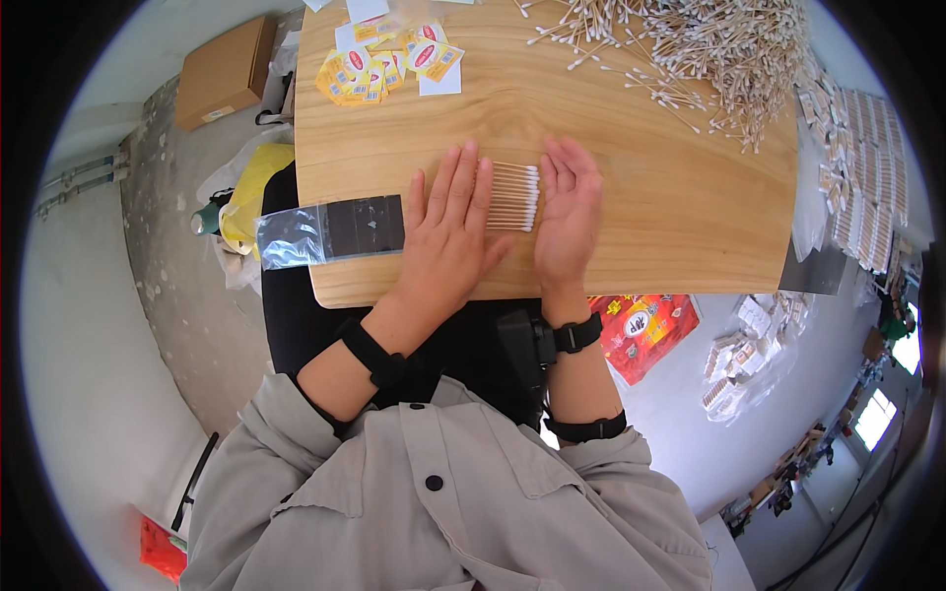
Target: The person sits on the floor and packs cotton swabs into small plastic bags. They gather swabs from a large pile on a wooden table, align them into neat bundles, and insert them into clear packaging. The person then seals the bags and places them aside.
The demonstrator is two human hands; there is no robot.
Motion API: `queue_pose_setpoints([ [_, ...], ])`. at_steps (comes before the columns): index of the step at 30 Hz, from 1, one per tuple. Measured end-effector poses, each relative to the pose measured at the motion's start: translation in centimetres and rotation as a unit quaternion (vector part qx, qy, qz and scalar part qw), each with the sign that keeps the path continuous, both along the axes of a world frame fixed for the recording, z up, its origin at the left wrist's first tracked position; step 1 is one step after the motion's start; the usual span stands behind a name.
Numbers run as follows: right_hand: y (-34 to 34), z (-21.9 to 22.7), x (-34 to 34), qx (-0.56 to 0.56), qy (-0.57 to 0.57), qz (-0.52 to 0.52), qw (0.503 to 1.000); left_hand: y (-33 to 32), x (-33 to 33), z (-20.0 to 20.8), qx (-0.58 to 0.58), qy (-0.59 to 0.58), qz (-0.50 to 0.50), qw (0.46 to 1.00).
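Note:
A row of wooden cotton swabs (512, 197) lies side by side on the wooden table (680, 227), white tips lined up on the right. My left hand (445, 236) is laid flat over their left part, fingers stretched, hiding the other ends. Upright on its edge, my right hand (569, 217) stands beside the white tips with fingers slightly bent and holding nothing. Whether it touches the tips, I cannot tell. Left of my left hand, a clear plastic bag (291, 236) lies by a dark strip (365, 225), partly over the table's edge.
Loose cotton swabs (739, 59) form a big heap at the far right. Yellow and white printed cards (379, 69) lie at the far left. Packed swab bundles (867, 177) are stacked beyond the right edge. A cardboard box (227, 74) stands on the floor at left.

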State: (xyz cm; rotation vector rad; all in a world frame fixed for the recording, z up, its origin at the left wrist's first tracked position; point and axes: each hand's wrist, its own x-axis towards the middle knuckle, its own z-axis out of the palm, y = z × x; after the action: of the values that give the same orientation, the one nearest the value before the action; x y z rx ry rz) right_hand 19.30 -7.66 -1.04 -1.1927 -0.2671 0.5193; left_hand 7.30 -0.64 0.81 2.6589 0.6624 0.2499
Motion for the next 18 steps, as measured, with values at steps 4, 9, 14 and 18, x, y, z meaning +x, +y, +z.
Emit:
queue_pose_setpoints([
  [4,-0.1,0.8,0.7,-0.065,-0.071,-0.001,0.995,-0.4,-0.6,0.9,-0.032,0.015,-0.006,0.999],
  [9,-1.4,1.3,3.8,-0.317,-0.354,0.05,0.879,-1.0,0.1,0.5,-0.004,0.046,-0.026,0.999],
  [14,-1.2,2.0,5.4,-0.347,-0.375,0.121,0.851,-1.0,0.1,0.2,-0.01,0.049,-0.032,0.998],
  [18,-0.9,2.2,5.6,-0.355,-0.396,0.161,0.832,-1.1,0.1,0.2,-0.008,0.049,-0.031,0.998],
])
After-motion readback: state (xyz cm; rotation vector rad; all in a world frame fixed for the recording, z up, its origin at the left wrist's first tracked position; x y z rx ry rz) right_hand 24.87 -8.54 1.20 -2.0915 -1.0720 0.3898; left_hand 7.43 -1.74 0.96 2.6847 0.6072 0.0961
